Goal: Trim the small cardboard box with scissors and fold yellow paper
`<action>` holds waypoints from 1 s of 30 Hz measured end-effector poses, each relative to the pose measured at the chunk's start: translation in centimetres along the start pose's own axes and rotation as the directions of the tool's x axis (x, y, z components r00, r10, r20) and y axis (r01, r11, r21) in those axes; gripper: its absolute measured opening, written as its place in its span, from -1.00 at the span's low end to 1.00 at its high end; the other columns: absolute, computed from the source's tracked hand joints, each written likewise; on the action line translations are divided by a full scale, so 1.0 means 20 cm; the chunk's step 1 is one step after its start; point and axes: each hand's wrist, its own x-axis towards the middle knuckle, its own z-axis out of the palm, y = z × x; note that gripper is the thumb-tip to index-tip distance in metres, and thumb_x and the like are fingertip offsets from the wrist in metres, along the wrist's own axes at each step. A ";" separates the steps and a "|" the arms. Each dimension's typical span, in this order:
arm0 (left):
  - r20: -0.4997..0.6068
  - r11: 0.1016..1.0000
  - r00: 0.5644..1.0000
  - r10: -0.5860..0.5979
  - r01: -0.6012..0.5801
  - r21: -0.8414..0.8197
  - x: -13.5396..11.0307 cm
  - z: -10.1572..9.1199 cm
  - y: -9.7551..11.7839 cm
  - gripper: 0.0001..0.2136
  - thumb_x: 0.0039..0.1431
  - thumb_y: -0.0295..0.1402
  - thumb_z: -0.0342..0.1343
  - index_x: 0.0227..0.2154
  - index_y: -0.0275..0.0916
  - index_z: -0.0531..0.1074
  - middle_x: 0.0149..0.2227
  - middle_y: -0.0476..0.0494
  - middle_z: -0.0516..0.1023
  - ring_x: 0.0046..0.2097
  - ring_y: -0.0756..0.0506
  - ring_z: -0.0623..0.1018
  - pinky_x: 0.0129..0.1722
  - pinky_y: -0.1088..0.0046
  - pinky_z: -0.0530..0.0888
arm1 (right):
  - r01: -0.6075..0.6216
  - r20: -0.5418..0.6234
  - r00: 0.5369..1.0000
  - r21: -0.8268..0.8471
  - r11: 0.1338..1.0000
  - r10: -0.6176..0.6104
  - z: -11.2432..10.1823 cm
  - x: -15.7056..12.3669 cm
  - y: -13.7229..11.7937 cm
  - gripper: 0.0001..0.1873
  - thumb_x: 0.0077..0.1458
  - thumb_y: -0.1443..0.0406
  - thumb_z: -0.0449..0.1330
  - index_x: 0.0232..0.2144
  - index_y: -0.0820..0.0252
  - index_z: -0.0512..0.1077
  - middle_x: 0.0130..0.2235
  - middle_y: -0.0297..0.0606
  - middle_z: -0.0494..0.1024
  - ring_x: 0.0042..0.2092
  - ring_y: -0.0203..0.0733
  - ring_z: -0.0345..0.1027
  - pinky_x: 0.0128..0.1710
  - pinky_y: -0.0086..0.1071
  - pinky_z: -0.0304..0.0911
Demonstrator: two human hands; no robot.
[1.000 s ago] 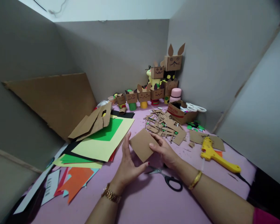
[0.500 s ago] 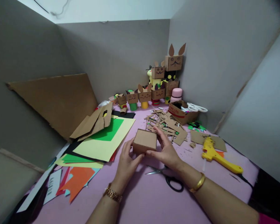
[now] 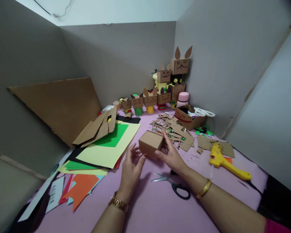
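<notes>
A small brown cardboard box (image 3: 150,143) is held just above the pink tabletop (image 3: 155,204). My right hand (image 3: 171,155) grips it from the right side, fingers wrapped on its far face and thumb on its near edge. My left hand (image 3: 131,168) hovers just left of the box with fingers spread and loose, apart from it or barely touching. Black-handled scissors (image 3: 174,186) lie on the table under my right wrist.
Coloured paper sheets (image 3: 106,145) and cardboard pieces (image 3: 97,127) lie at the left. A scrap pile (image 3: 174,129), a small carton (image 3: 188,118) and cardboard animal figures (image 3: 165,87) fill the back corner. A yellow glue gun (image 3: 223,161) lies at the right.
The flat-looking cardboard piece turned and shows as a closed box. My left hand came off it and opened, while my right hand kept hold and shifted it slightly away.
</notes>
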 end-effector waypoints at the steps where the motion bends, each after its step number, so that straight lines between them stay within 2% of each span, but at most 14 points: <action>1: 0.008 1.000 1.000 0.011 -0.011 -0.019 0.00 0.01 0.00 -0.35 0.02 -0.25 0.21 0.17 -0.14 0.11 0.11 -0.29 0.35 0.08 -0.20 0.42 0.04 0.18 0.37 | 0.010 0.031 0.999 0.023 1.000 -0.010 0.01 -0.01 -0.02 -0.05 0.03 -0.03 0.18 0.31 0.04 -0.21 0.31 -0.17 0.04 0.32 -0.05 -0.16 0.26 -0.05 -0.16; 3: 0.027 0.998 1.000 -0.010 0.011 -0.064 0.00 0.02 0.01 -0.09 -0.14 -0.28 0.33 0.25 -0.12 -0.07 0.25 -0.32 0.15 0.21 -0.27 0.25 0.15 0.11 0.24 | 0.024 0.124 0.992 0.044 0.999 -0.029 0.02 -0.04 -0.07 -0.25 0.16 -0.03 0.04 0.29 0.01 -0.10 0.31 -0.21 0.05 0.31 -0.09 -0.14 0.26 -0.08 -0.14; 5: -0.005 0.989 0.996 -0.093 0.092 -0.120 0.01 0.02 0.01 0.03 -0.22 -0.30 0.37 0.27 -0.12 -0.16 0.26 -0.33 0.12 0.24 -0.28 0.21 0.18 0.11 0.20 | 0.035 0.218 0.975 0.038 0.999 -0.043 0.03 -0.06 -0.09 -0.38 0.21 0.01 -0.01 0.25 -0.01 0.04 0.30 -0.24 0.08 0.31 -0.10 -0.10 0.27 -0.08 -0.14; 9: -0.098 0.932 0.970 -0.222 0.181 -0.315 0.04 -0.02 0.00 -0.12 -0.13 -0.28 0.31 0.23 -0.14 -0.06 0.14 -0.30 0.31 0.13 -0.23 0.36 0.10 0.19 0.30 | 0.007 0.282 0.959 0.098 0.995 -0.035 0.04 -0.08 -0.08 -0.52 0.23 0.07 0.01 0.16 0.01 0.23 0.20 -0.18 0.29 0.20 -0.08 0.16 0.21 -0.05 0.01; 10: -0.084 0.903 0.967 -0.241 0.191 -0.384 0.05 -0.03 0.01 -0.17 -0.10 -0.27 0.28 0.22 -0.13 -0.04 0.10 -0.27 0.36 0.08 -0.21 0.41 0.05 0.22 0.35 | 0.003 0.250 0.968 0.121 0.993 -0.033 0.04 -0.07 -0.07 -0.54 0.22 0.07 0.01 0.12 0.03 0.29 0.14 -0.15 0.38 0.13 -0.07 0.27 0.16 -0.05 0.11; 12: -0.042 0.820 0.957 -0.288 0.224 -0.527 0.06 -0.06 0.02 -0.26 -0.06 -0.25 0.21 0.19 -0.11 0.00 0.02 -0.19 0.43 -0.02 -0.16 0.49 -0.08 0.30 0.44 | 0.030 0.084 0.996 0.091 0.995 -0.038 0.04 -0.06 -0.07 -0.60 0.18 0.06 0.07 0.00 0.06 0.41 0.03 -0.13 0.48 0.02 -0.06 0.37 0.03 -0.10 0.26; 14: -0.013 0.749 0.943 -0.332 0.255 -0.611 0.06 -0.06 0.04 -0.34 -0.04 -0.21 0.15 0.14 -0.11 0.05 -0.01 -0.16 0.46 -0.09 -0.14 0.51 -0.22 0.38 0.48 | 0.034 -0.107 0.994 0.002 0.999 -0.033 0.04 -0.05 -0.07 -0.57 0.08 0.06 0.18 -0.02 0.06 0.41 0.03 -0.13 0.44 0.03 -0.04 0.33 -0.04 -0.15 0.30; 15: -0.003 0.730 0.937 -0.349 0.270 -0.628 0.05 -0.06 0.05 -0.37 -0.04 -0.19 0.13 0.12 -0.13 0.08 0.00 -0.16 0.46 -0.10 -0.14 0.51 -0.27 0.41 0.48 | 0.005 -0.156 0.988 -0.021 1.000 -0.009 0.04 -0.04 -0.07 -0.49 0.03 0.05 0.23 0.02 0.05 0.37 0.07 -0.12 0.40 0.06 -0.02 0.29 -0.05 -0.16 0.31; 16: 0.013 0.723 0.934 -0.357 0.285 -0.629 0.05 -0.06 0.06 -0.39 -0.05 -0.17 0.11 0.10 -0.14 0.11 0.01 -0.16 0.46 -0.10 -0.14 0.51 -0.29 0.43 0.48 | -0.041 -0.157 0.987 -0.015 0.999 0.038 0.04 -0.03 -0.07 -0.38 -0.02 0.04 0.25 0.09 0.04 0.30 0.11 -0.12 0.35 0.09 -0.01 0.25 -0.04 -0.16 0.30; 18: 0.062 0.733 0.937 -0.343 0.308 -0.607 0.04 -0.05 0.08 -0.39 -0.05 -0.14 0.11 0.09 -0.15 0.13 0.03 -0.17 0.45 -0.08 -0.14 0.51 -0.29 0.43 0.48 | -0.148 -0.057 0.987 0.059 0.987 0.151 0.05 -0.03 -0.06 -0.22 -0.06 0.01 0.27 0.18 0.07 0.16 0.14 -0.09 0.31 0.11 0.00 0.24 0.00 -0.13 0.27; 21: 0.152 0.753 0.945 -0.289 0.323 -0.573 0.03 -0.04 0.07 -0.37 -0.03 -0.12 0.08 0.14 -0.16 0.11 0.09 -0.20 0.40 -0.01 -0.19 0.48 -0.19 0.36 0.49 | -0.221 0.114 0.972 0.161 0.962 0.204 0.06 -0.02 -0.05 -0.15 -0.10 0.02 0.30 0.19 0.13 0.14 0.14 -0.05 0.32 0.09 0.02 0.27 0.06 -0.09 0.21; 24: 0.126 0.820 0.971 -0.203 0.239 -0.520 0.04 -0.04 0.04 -0.37 0.00 -0.22 0.07 0.17 -0.19 0.13 0.19 -0.24 0.30 0.13 -0.24 0.37 0.00 0.26 0.40 | -0.145 0.121 0.985 0.210 0.967 0.121 0.05 -0.01 -0.03 -0.11 -0.14 0.09 0.35 0.20 0.11 0.12 0.19 -0.06 0.26 0.14 0.01 0.22 0.12 -0.09 0.14; 27: 0.068 0.927 0.991 -0.119 0.136 -0.350 0.06 -0.05 0.00 -0.43 0.03 -0.35 0.04 0.17 -0.18 0.19 0.22 -0.18 0.26 0.23 -0.21 0.24 0.18 0.24 0.22 | -0.040 0.102 0.995 0.176 0.984 0.022 0.03 0.02 0.03 -0.10 -0.13 0.17 0.36 0.22 0.10 0.08 0.25 -0.09 0.17 0.23 -0.05 0.07 0.22 -0.12 -0.02; 30: 0.095 0.967 0.991 -0.097 0.117 -0.224 0.07 -0.03 -0.01 -0.48 0.03 -0.43 0.00 0.12 -0.20 0.28 0.16 -0.18 0.37 0.19 -0.18 0.30 0.19 0.21 0.20 | -0.009 0.118 0.993 0.086 0.996 -0.001 0.02 0.04 0.11 -0.11 -0.13 0.19 0.35 0.22 0.14 0.08 0.25 -0.08 0.16 0.26 -0.04 0.02 0.25 -0.08 -0.11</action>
